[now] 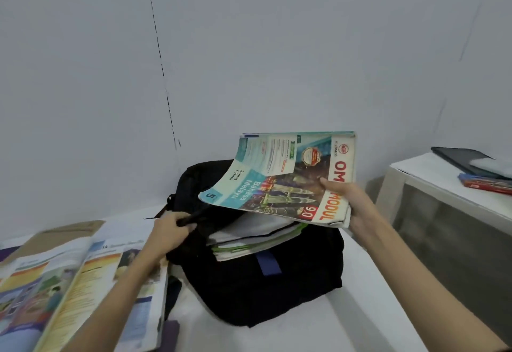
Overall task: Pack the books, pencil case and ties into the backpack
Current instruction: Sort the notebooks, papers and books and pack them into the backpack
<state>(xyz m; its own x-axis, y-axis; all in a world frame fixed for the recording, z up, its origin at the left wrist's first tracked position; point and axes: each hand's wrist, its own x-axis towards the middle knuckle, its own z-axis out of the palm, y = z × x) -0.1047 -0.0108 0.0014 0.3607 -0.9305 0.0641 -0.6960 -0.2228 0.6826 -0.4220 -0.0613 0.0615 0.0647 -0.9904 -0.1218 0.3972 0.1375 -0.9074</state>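
Note:
A black backpack (277,290) lies open on the white table, its mouth facing me. Several books with white and green edges (249,241) stick out of the opening. My left hand (171,229) grips the black edge of the opening on its left side. My right hand (346,199) holds a colourful workbook (277,174) by its spine edge, thumb on the cover, in the air just above the opening and the books inside. A blue loop (267,263) shows on the backpack's front.
An open textbook (69,288) lies on the table at the left, partly under my left forearm. A white side table (443,185) at the right carries a dark tablet (460,159) and a red and blue book (484,184). A bare wall stands behind.

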